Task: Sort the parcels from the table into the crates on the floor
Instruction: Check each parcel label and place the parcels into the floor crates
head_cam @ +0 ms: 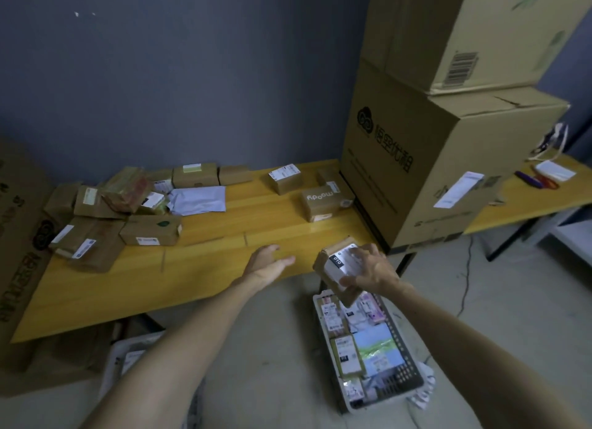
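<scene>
Placement is looking like the step in hand: the right grip is clutching a parcel just off the counter edge, above the crate. Meanwhile the left grip is hovering open and empty. Next is calling for lowering and releasing inside the rim.

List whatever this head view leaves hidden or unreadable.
- Held parcel: head view; the right hand covers most of its label.
- Left crate: head view; the table and left forearm hide most of it.
- Labels in the right crate: head view; too small and blurred to read.
</scene>
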